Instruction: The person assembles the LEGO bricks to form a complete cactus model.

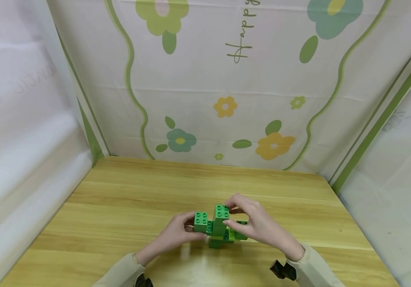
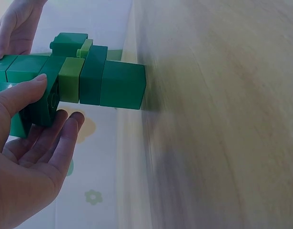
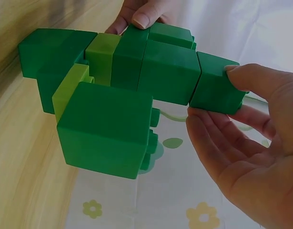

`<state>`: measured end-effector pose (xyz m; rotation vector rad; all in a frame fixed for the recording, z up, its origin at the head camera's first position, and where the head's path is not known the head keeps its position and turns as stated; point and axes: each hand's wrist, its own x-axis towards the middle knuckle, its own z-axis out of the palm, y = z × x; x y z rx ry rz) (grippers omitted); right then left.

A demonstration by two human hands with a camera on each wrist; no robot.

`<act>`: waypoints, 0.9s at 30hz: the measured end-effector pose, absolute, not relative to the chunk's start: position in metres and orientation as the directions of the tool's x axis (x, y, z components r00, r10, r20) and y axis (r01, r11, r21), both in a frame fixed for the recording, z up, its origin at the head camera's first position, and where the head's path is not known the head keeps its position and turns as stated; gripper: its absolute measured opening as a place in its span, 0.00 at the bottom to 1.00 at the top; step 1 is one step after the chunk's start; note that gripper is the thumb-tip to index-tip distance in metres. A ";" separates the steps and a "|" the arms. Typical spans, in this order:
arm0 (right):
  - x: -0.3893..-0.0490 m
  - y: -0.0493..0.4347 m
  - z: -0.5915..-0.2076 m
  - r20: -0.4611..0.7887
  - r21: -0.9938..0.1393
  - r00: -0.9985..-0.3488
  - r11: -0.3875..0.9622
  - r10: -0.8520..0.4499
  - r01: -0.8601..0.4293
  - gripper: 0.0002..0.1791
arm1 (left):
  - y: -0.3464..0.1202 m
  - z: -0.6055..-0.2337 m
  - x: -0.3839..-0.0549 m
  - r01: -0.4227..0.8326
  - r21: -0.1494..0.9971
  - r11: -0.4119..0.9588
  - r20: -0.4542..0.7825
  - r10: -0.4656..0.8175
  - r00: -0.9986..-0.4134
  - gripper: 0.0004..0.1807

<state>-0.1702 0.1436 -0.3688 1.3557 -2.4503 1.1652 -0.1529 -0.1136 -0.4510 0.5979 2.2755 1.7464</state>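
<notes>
A green toy building brick figure (image 1: 219, 229) stands on the table, with a central column and a branch on each side. My left hand (image 1: 176, 232) grips the left branch, its thumb along one face and fingers on the opposite side. At the column's top, my right hand (image 3: 246, 138) pinches the uppermost brick (image 3: 217, 83) between thumb and fingers. A slim lime brick (image 2: 70, 78) sits within the column above the bottom brick (image 2: 122, 85). The right branch ends in a large green brick (image 3: 106, 129), joined over another lime piece; its studs show in the right wrist view.
The wood-grain table (image 1: 137, 191) extends around the figure. A white flower-printed cloth (image 1: 198, 71) rises behind it, and pale cloth walls (image 1: 22, 111) stand at both sides. Dark wrist-worn devices (image 1: 283, 270) show near the cuffs.
</notes>
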 end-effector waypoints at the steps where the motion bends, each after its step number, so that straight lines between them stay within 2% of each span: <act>1: -0.170 0.144 -0.369 0.430 -0.569 -0.594 0.306 -0.680 -0.763 0.13 | -0.113 -0.451 -0.153 0.189 0.958 0.215 0.078 0.439 -0.895 0.24; 9: -0.174 0.142 -0.368 0.447 -0.520 -0.554 0.300 -0.702 -0.800 0.15 | -0.113 -0.452 -0.154 0.195 0.958 0.209 0.085 0.442 -0.893 0.23; 27: -0.173 0.140 -0.369 0.428 -0.497 -0.555 0.327 -0.713 -0.804 0.17 | -0.113 -0.452 -0.152 0.208 0.956 0.207 0.098 0.443 -0.891 0.24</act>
